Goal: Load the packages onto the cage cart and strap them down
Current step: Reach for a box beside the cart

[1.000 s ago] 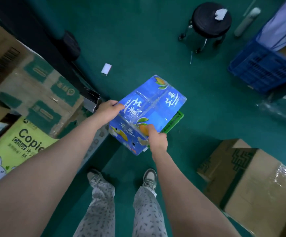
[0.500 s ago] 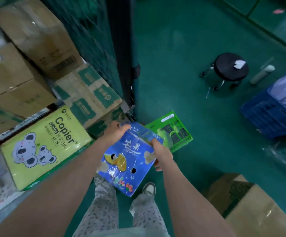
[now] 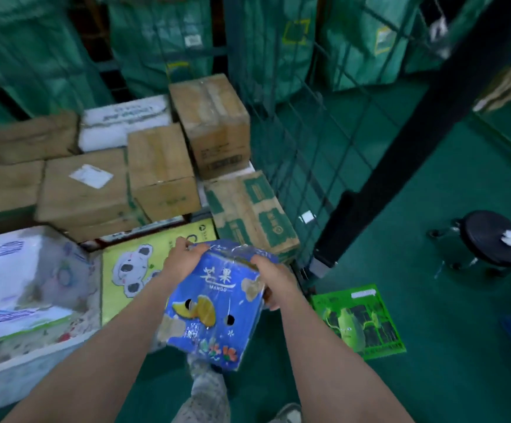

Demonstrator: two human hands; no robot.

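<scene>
Green warehouse flooring point(image 3: 431, 315) runs beneath a wire-mesh cage cart point(image 3: 309, 132) on the left, crowded with brown cardboard boxes point(image 3: 159, 169), a yellow koala-printed copier-paper carton point(image 3: 117, 288) lying at its near edge. Leftover room looks tight, so a hasty placement might topple the stack. Hovering tilted just near of that carton is a blue mango-printed cardboard box point(image 3: 214, 309) under glossy tape. To its right, a flat green carton point(image 3: 361, 322) lies on the floor, a likely trip underfoot. The left hand point(image 3: 184, 261) curls over the box's far-left corner, the right hand point(image 3: 274, 279) clamps the far-right one; gripped only along that top edge, slick film could let it slip.
</scene>
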